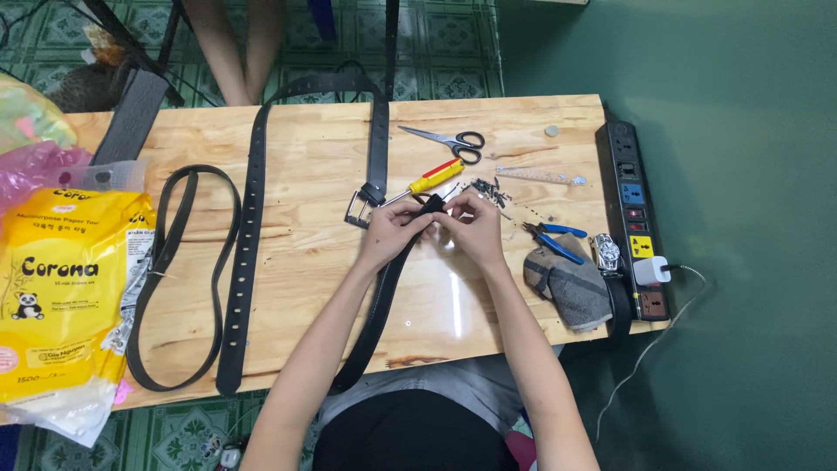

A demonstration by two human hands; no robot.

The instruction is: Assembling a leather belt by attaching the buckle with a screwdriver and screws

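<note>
Reaching in from the tabletop's (pixel 288 262) near edge, both forearms converge toward its middle. The left hand (pixel 397 228) and right hand (pixel 473 225) pinch the end of a black belt (pixel 384 288) (its tail hangs over the near edge), fingers curled, beside a yellow-handled screwdriver (pixel 429 180).

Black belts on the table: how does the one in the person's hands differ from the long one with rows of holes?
The belt in the hands is pinched at its end by the left hand and right hand and trails off the near table edge. The holed belt lies untouched, looped over the far edge, its buckle attached. No buckle shows on the held belt's end. Both are black.
</note>
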